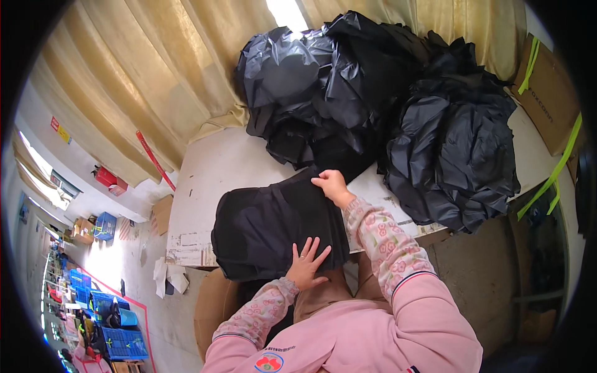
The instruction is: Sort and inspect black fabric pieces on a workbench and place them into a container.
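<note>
A flat stack of thin black sheets (261, 227), fabric or plastic bags, lies at the table's near edge in front of me. My left hand (304, 266) rests flat on its near right part, fingers spread, with a ring on one finger. At the stack's far right corner, my right hand (332, 185) pinches the edge of a black sheet between thumb and fingers. Behind the stack rises a crumpled heap of black sheets (292, 78), partly shiny. A second rumpled black pile (451, 152) sits to the right, close to my right forearm.
The white table (217, 155) has a worn, marked top. Gold curtains (143, 74) hang behind it. At the right stands a cardboard box (550, 102) with yellow-green straps (563, 165). Blue crates (124, 342) and loose paper (168, 276) are on the floor at left.
</note>
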A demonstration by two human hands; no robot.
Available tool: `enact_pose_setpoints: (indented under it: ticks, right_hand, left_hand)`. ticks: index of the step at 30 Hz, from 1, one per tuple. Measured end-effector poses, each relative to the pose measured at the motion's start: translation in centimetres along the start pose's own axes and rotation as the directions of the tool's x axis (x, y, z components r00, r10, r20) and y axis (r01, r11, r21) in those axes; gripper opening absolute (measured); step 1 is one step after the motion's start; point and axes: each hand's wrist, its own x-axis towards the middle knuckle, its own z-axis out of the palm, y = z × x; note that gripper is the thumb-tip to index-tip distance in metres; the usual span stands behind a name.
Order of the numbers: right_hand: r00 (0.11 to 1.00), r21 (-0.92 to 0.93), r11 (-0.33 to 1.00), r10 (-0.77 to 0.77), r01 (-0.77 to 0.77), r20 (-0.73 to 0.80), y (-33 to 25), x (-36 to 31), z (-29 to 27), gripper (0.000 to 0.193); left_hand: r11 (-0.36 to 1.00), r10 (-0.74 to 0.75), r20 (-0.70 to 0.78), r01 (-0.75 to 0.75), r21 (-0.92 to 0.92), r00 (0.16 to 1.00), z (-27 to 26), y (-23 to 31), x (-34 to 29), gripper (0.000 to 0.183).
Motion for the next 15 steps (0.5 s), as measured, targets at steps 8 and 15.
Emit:
enact_pose_setpoints:
  ticks: [8,15]
  right_hand:
    - [0.923,-0.046,0.968,-0.251,0.249,-0.291,-7.8,1.6,-3.8,0.015]
    - [0.778,-0.564,0.536,-0.466,0.628,0.423,0.6,-13.0,1.1,0.067]
  left_hand:
    - [0.997,-0.056,-0.049,0.054,-0.050,0.997,0.4,0.4,-0.2,0.098]
    - [0.856,0.007,-0.165,-0.091,-0.509,0.986,-0.2,-3.9,-0.9,0.065]
